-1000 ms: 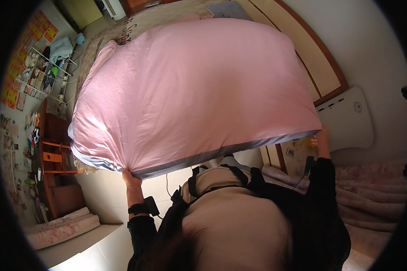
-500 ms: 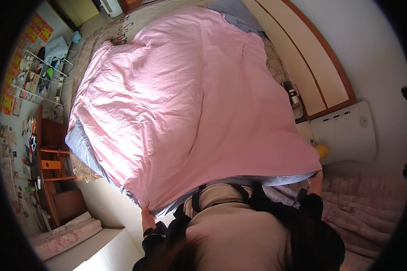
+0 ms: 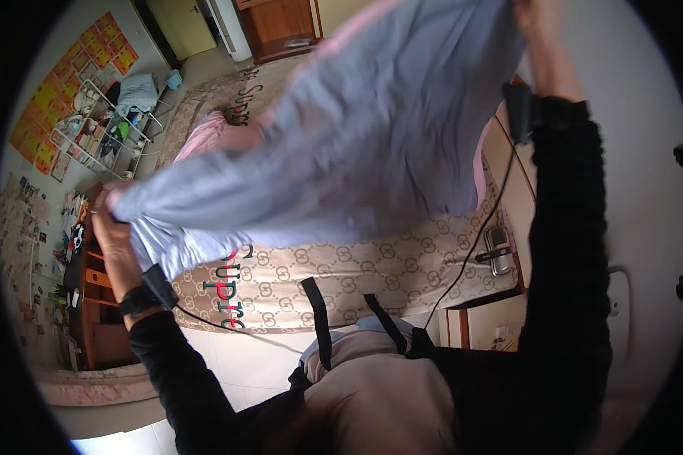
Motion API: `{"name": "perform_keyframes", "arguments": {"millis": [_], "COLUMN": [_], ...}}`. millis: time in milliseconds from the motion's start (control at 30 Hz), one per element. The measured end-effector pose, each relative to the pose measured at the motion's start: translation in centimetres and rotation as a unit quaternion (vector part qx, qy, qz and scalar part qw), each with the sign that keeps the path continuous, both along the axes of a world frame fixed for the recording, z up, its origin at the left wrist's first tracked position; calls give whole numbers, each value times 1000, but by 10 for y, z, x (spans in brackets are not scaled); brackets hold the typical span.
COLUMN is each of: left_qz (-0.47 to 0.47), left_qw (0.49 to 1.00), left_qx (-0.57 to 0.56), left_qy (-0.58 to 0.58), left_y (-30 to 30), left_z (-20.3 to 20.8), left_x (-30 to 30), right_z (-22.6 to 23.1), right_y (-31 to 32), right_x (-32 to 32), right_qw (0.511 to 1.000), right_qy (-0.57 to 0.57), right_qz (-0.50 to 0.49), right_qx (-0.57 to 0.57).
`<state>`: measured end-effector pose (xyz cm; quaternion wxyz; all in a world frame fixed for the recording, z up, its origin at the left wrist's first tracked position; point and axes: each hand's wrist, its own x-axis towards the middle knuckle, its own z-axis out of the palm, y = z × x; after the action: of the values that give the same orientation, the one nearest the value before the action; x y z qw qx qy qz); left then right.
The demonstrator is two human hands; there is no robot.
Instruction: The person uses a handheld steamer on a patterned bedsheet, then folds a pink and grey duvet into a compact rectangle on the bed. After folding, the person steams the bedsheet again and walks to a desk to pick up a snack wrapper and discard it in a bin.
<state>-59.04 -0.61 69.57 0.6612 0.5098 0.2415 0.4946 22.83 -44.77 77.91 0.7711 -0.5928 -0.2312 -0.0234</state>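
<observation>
A duvet [image 3: 357, 144], pink on one face and grey-blue on the other, hangs raised in front of me with its grey-blue underside toward me. Its left corner is gripped by my left hand [image 3: 112, 236], the arm reaching out over the left side of the bed. Higher up at the top right, my right hand [image 3: 545, 45] is closed on the duvet's other near corner; motion blurs its fingers. Under the lifted cloth lies the bed [image 3: 357, 277], with a tan and brown patterned cover. Part of the duvet's pink face still rests on the far left of the bed.
A silver and black object [image 3: 498, 252] lies at the bed's right edge by a cream headboard [image 3: 501, 152]. Left of the bed stand a wooden desk [image 3: 95, 280] and a white metal rack [image 3: 102, 129] full of things. Thin black cables [image 3: 482, 235] run from my wrists.
Both hands have risen and moved forward, lifting the duvet's near edge off the bed. The grey-blue underside now faces me, and the bed's patterned cover shows beneath.
</observation>
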Motion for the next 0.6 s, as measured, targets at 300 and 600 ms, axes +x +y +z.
{"name": "perform_keyframes", "arguments": {"millis": [300,600], "left_qz": [218,129], "left_qw": [959,913], "left_qx": [-138,-363], "left_qy": [117,134], "left_y": [-138,-223], "left_z": [-73,-234], "left_x": [104,97], "right_z": [-93,-272], "right_y": [-238,-341], "right_x": [-30,-30], "right_qw": [788,932], "right_qy": [-283,126], "right_qz": [-332,-321], "right_qx": [-434,-108]}}
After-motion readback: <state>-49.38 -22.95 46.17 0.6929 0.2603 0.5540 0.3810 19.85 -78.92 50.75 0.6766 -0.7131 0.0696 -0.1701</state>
